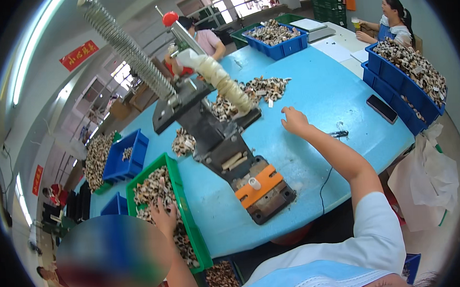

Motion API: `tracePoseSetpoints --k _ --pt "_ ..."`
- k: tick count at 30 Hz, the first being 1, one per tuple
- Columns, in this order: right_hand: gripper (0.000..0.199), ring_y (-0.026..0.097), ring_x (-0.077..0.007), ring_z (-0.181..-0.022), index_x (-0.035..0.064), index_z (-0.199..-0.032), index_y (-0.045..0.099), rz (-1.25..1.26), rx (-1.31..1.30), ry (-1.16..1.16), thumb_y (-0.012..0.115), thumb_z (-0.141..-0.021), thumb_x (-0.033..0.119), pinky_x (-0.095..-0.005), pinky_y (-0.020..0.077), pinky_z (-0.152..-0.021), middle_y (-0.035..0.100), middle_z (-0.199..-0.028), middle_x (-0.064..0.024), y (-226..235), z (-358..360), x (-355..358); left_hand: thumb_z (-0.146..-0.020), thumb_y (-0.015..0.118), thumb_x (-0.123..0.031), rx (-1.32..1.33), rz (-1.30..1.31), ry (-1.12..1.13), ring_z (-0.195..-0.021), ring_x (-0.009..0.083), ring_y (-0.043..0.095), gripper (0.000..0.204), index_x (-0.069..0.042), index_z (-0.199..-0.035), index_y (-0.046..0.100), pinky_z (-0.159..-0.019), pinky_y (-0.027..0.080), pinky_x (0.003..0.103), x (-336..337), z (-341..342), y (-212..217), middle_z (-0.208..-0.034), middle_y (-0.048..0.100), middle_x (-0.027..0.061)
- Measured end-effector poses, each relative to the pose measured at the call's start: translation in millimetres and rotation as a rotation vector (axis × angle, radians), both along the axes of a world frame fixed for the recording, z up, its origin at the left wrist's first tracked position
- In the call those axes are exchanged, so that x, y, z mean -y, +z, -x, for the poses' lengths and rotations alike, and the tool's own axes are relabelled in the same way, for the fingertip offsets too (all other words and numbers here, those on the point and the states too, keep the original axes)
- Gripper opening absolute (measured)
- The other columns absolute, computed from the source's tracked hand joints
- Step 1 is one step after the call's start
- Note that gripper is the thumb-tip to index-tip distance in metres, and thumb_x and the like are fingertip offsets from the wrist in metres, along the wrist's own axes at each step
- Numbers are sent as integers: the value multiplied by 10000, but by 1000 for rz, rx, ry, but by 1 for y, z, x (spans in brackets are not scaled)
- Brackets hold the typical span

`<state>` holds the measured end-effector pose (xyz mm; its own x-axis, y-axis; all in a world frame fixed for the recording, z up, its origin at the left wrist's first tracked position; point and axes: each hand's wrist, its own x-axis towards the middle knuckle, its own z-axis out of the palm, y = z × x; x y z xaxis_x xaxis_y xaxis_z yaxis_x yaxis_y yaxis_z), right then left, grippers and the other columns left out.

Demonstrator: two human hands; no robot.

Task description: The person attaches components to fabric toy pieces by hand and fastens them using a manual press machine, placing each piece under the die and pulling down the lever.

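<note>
My left hand (164, 219) reaches into a green crate (190, 223) filled with small brown-and-white parts, fingers buried among them; whether it grips any I cannot tell. My right hand (293, 120) rests on the blue table (330, 95) to the right of a hand press (220, 139), fingers curled, nothing visibly in it. The press has a long lever with a red knob (170, 18), a big coil spring (128, 48) and an orange block (258, 186) on its base. A heap of the same small parts (261, 88) lies on the table just beyond my right hand.
Blue crates of parts stand at the right edge (407, 77), far side (277, 39) and left (125, 156). A dark phone (382, 108) lies on the table at right, a black cable (328, 175) near the front edge. Two other people sit at the far side.
</note>
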<state>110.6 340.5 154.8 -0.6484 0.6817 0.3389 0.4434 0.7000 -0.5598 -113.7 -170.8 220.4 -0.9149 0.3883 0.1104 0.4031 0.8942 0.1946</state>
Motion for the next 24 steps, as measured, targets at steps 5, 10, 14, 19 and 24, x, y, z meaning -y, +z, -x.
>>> tracePoseSetpoints --k 5,10,14,19,24 --pt "193 575 -221 -951 85 -971 596 -580 232 -149 592 -779 96 -361 542 -649 539 -1012 -77 -29 80 -54 -885 623 -245 -296 -171 65 -1249 377 347 442 -59 -1270 512 -979 358 490 47 -98 18 -1365 359 205" --pt "187 563 -202 -969 94 -984 630 -546 350 -237 589 -809 144 -325 525 -671 560 -996 -48 -38 120 -88 -880 615 -126 -278 -462 140 -983 242 531 196 -15 -1042 617 -790 458 371 62 -149 21 -1142 521 135" --pt "120 582 -214 -946 88 -880 659 -629 409 -97 596 -804 157 -347 522 -664 585 -953 -57 -31 114 -69 -858 607 -14 -276 -642 21 -698 173 556 78 22 -919 640 -632 454 284 28 -167 31 -877 601 102" --pt "98 596 -227 -933 63 -788 651 -462 283 -44 607 -800 149 -375 503 -634 619 -961 -84 -14 35 -27 -831 615 21 -23 -819 -390 -763 168 596 85 19 -898 668 -676 477 268 -46 -196 42 -859 644 122" --pt "229 574 -119 -759 36 -1063 607 896 -400 124 557 -879 163 -278 427 -561 640 -980 -47 27 -93 44 -944 549 -148 1106 -1001 -538 -931 180 614 207 23 -1032 628 -786 495 300 -118 -242 28 -945 633 114"
